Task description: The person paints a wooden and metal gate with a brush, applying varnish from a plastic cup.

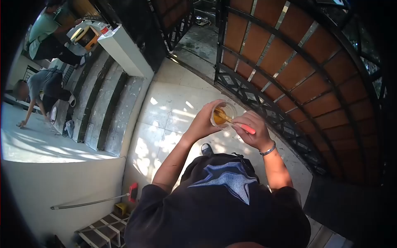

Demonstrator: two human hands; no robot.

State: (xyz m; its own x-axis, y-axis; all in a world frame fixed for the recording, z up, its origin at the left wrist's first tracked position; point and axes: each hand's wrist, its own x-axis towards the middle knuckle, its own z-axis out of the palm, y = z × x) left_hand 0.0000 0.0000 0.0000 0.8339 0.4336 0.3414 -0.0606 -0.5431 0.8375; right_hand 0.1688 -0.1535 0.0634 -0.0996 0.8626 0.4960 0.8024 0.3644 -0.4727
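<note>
My left hand is wrapped around a clear plastic cup held in front of my chest. Yellow-orange paint lies inside the cup. A paintbrush with a red-orange handle is gripped in my right hand, which wears a bracelet at the wrist. The brush's paint-covered head reaches over the rim into the cup. Both hands are close together, one on each side of the cup.
A black metal gate with brown panels stands at the right. Concrete steps rise at the left, where a person crouches and another person is higher up. A step stool stands at lower left.
</note>
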